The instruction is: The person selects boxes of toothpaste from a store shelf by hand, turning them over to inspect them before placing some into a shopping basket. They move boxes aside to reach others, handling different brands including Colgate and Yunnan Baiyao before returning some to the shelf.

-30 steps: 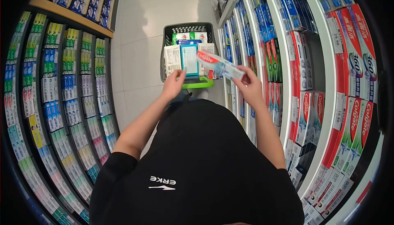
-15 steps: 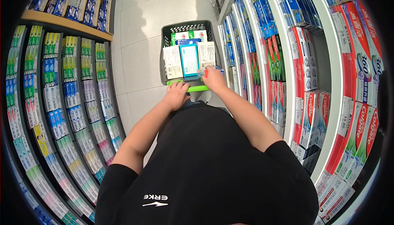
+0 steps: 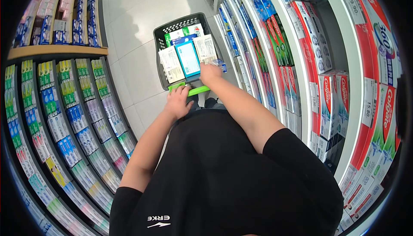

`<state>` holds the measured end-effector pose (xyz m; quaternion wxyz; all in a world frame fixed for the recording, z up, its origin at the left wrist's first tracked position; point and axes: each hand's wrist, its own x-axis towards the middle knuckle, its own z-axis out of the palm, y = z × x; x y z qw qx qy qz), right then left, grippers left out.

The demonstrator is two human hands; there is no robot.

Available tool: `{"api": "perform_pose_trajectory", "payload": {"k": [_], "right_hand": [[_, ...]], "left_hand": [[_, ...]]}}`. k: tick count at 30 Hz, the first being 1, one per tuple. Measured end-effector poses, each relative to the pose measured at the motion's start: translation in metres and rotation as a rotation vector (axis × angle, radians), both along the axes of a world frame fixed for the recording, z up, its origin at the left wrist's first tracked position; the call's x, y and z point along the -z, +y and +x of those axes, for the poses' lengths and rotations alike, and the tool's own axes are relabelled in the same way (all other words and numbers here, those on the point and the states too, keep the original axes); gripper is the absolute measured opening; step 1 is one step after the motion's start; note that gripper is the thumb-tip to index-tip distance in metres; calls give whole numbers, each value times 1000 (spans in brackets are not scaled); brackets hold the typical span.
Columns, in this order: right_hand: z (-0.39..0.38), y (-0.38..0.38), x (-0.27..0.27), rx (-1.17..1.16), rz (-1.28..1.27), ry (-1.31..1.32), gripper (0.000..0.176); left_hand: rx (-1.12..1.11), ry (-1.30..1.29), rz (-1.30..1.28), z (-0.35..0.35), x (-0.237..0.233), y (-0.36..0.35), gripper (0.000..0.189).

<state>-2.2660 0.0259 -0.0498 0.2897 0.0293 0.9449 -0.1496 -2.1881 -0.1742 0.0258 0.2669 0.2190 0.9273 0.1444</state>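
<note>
A dark shopping cart stands in front of me, with a bright green handle. My left hand is closed over the left part of that handle. My right hand is above the cart's near right corner, its fingers closed on a small blue box that sticks out to the right; its print is too small to read. In the cart lie a bright blue box, a white box to its left, another white box to its right, and a green-and-white pack behind them.
Racks of packaged toothbrushes run along the left side, below a wooden shelf. On the right, white shelves hold toothpaste boxes in red, green and blue. The tiled floor of the aisle stretches ahead.
The cart has shifted left in view and turned slightly, and the shelves have swung with it. My right hand has moved left with the small box; my left hand stays on the handle.
</note>
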Motion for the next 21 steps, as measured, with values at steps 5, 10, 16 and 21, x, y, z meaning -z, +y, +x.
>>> {"api": "perform_pose_trajectory", "payload": {"k": [5,10,16,21], "right_hand": [[0,1,-19,13,-39,-73,39],[39,2,-53,-270,-326,85,40],[70,1,-39,-499,-371,313,40],[66,0,-32,-512,-325,261,37]], "left_hand": [[-1,-2,21,0,1,-2,63],[25,4,-12,-1,10,-5,65],[17,30,41,-1,17,-12,62],[56,-3,113,-9,28,-16,61]]}}
